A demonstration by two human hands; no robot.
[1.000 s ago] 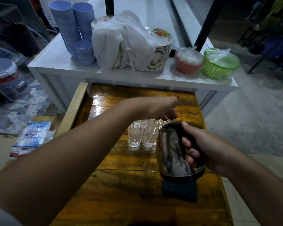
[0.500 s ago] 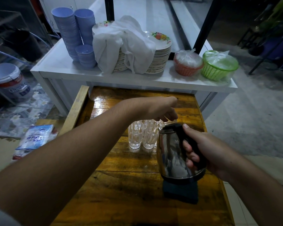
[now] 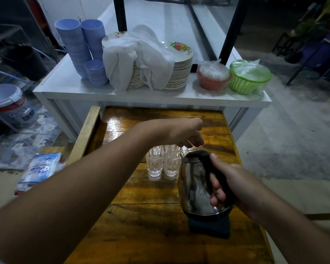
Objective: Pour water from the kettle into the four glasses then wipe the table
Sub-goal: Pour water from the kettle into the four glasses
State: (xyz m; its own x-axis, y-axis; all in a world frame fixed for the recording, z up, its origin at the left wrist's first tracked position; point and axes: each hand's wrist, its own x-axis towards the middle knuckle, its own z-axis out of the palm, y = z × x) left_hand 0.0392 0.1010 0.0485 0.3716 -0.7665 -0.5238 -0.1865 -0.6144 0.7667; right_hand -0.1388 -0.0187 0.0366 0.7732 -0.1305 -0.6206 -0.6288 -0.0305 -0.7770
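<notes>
Two hands work the kettle (image 3: pixel 196 185): the right hand's fingers (image 3: pixel 216 195) wrap its black handle, while the left hand (image 3: pixel 181 133) pinches something at the lid, which I cannot make out. The kettle hangs above a dark cloth (image 3: pixel 210 225) on the bench (image 3: pixel 151 225), just beside the clustered glasses (image 3: pixel 163 161). Pouring appears about to begin; next, tip the spout over a glass.

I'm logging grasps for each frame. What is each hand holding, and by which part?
The right hand grips the steel kettle by its black handle. The left hand pinches something at the kettle's lid, apparently its knob; fingers hide it.
</notes>
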